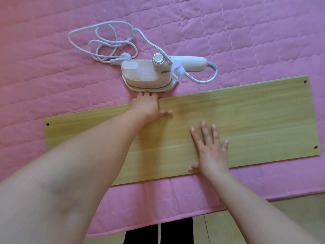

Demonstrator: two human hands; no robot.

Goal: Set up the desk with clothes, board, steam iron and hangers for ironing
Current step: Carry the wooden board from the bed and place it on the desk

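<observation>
Both forearms fill the lower part of the view, reaching out from the person over the near edge of a pink quilted cover (246,41) that drapes whatever surface lies beneath; whether that is a worktop or a bed cannot be told. On the cover lies the board (255,111), a long pale wooden panel with small holes near its corners, set slightly askew with its right end farther away. Just beyond its far edge sits the steam iron (149,74), white, resting on its base with the handle pointing right, and its cord (105,43) lies in loose loops farther back to the left.

Judging by this, the setup is roughly half done: board and iron are in place, while no clothes and no hangers show anywhere in view, so those look to be what is left.

The left hand (146,106) stretches across the board, its fingers (146,95) curled over the far edge, just short of or touching the iron's base, and its thumb flat on the wood; it seems to grip the board's edge. The right hand (209,150) lies palm down on the board nearer the person, fingers spread and released, holding nothing, perhaps steadying or sliding the panel
</observation>
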